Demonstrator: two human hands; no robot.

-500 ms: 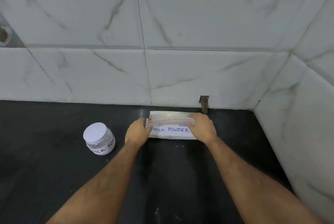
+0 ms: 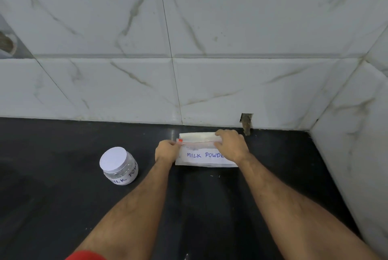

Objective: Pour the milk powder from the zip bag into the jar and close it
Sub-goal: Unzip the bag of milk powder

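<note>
The flat, clear plastic zip bag [image 2: 206, 154], with a white label hand-lettered "MILK POWDER" in blue and a red-tabbed zip strip along its top, lies on the black stone desk [image 2: 52, 207] close to the foot of the back wall, its far edge just short of the tiles. The left hand [image 2: 167, 151] sits at the bag's left end, its fingers [image 2: 175, 143] curled and pinching the zip strip beside the red tab. The right hand [image 2: 231, 146] covers the bag's right end and the last letter of the label, its fingers [image 2: 220, 133] bent over the top edge and gripping it near the zip line. The small round clear plastic jar [image 2: 118, 166], closed by a flat white lid and wrapped in a white band with the same blue lettering, stands upright on the desk well to the left of the bag, apart from both hands. Grey-veined white marble tiles [image 2: 210, 28] form the back and right walls, with a small rough notch [image 2: 246, 123] at the base of the back wall just beyond the right hand.
</note>
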